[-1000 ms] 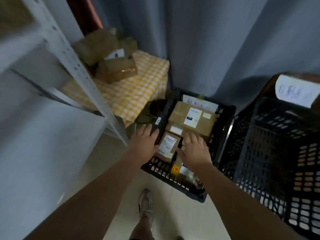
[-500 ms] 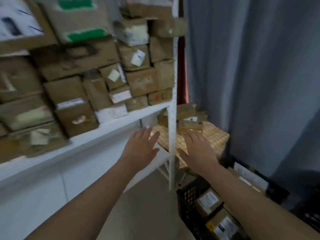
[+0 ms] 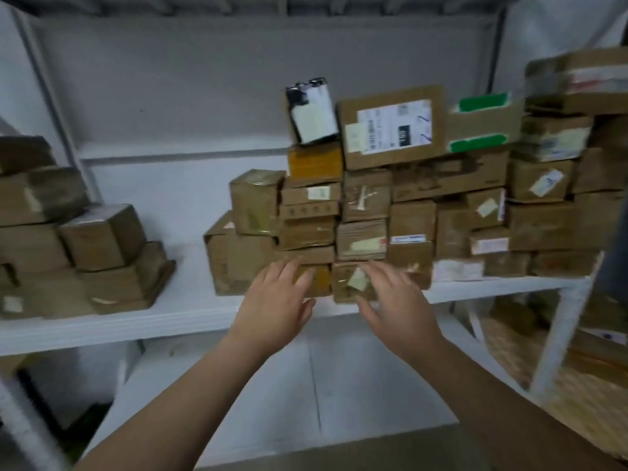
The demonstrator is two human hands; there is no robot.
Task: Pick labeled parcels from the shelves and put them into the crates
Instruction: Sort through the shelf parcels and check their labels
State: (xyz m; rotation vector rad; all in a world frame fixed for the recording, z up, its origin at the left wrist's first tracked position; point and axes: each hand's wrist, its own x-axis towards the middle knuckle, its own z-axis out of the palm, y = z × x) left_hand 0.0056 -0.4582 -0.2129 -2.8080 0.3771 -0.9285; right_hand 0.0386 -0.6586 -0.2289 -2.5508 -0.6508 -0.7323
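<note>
2 hands up at the shelf (image 3: 136,321), both empty. L hand (image 3: 273,302): grip released, fingers straight & spread, tips in front of the orange box (image 3: 323,280) in the bottom row; contact can't be told. R hand (image 3: 399,305): grip released too, fingers spread across the labelled box (image 3: 351,283) (1 pale label), next box toward 3 o'clock; touching or not is lost to blur. These 2 boxes sit side by side at the shelf's front edge, under the stack (image 3: 411,226) running 12 to 3 o'clock: 20+ brown parcels, approx 5 rows, exact no. unreadable. On top: 1 wrapped parcel (image 3: 311,110), black & white, tilted; 1 white-label box (image 3: 390,127); 1 green-strip box (image 3: 482,124) w/ 2 strips. 2nd pile (image 3: 102,239), approx 7 boxes, at 9 o'clock, well apart. 1 checked cloth (image 3: 577,406) at 4 o'clock, below shelf level.
</note>
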